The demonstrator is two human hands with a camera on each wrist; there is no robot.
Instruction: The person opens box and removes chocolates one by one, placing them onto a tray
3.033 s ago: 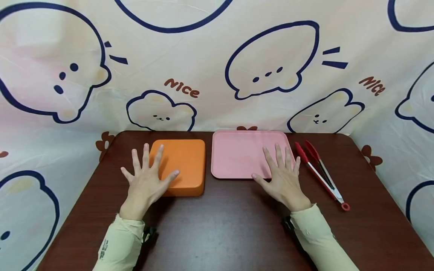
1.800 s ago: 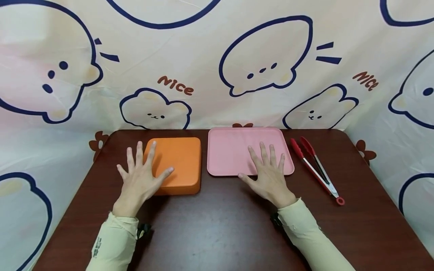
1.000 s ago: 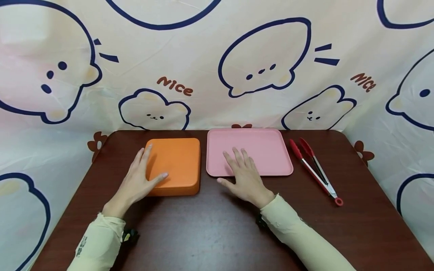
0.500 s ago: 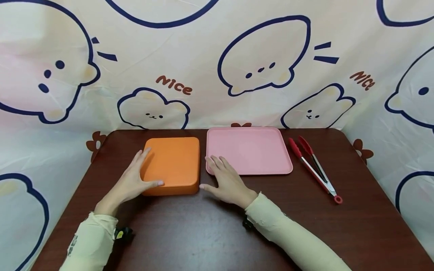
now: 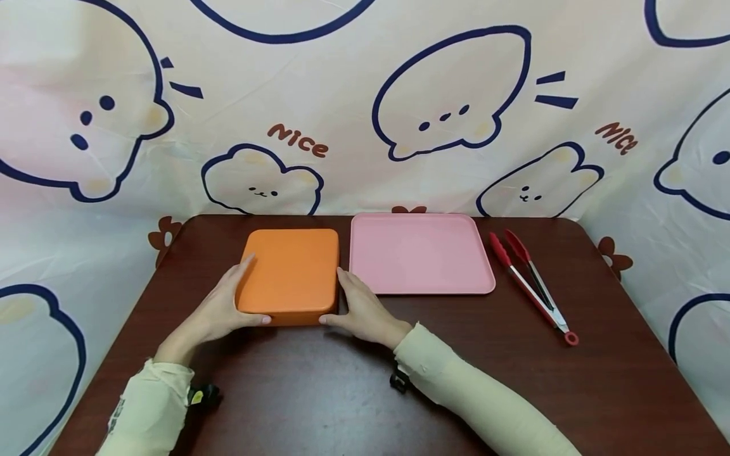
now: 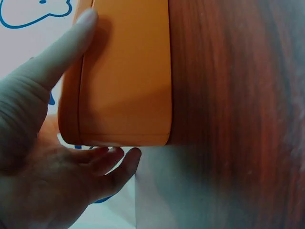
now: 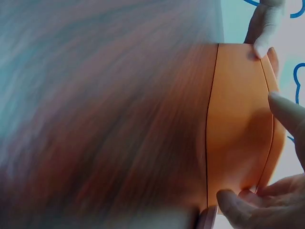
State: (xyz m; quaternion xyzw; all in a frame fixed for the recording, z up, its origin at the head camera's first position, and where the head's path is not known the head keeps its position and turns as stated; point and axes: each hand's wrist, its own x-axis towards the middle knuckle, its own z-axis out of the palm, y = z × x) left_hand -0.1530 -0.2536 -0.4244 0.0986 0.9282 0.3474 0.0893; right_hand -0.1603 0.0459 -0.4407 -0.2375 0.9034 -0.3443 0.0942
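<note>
An orange square box [image 5: 288,269] with a lid seam around its side sits on the back left of the table. My left hand [image 5: 219,309] grips its front left corner, thumb on the front face and fingers along the left side. At the front right corner, my right hand [image 5: 365,310] holds the box with its thumb at the front and fingers by the right side. In the left wrist view the thumb [image 6: 62,50] lies across the lid seam. The right wrist view shows the right thumb [image 7: 288,112] at the lid's edge and fingertips [image 7: 231,202] beside the box.
A pink tray [image 5: 422,253] lies just right of the box, near the table's back edge. Farther right are red-tipped metal tongs [image 5: 536,288], spread apart. Printed cloth [image 5: 353,114] hangs behind the dark wooden table [image 5: 319,386].
My right hand has moved left from over the pink tray to the box's right side. My left hand has turned and slid down from above the box to its left corner.
</note>
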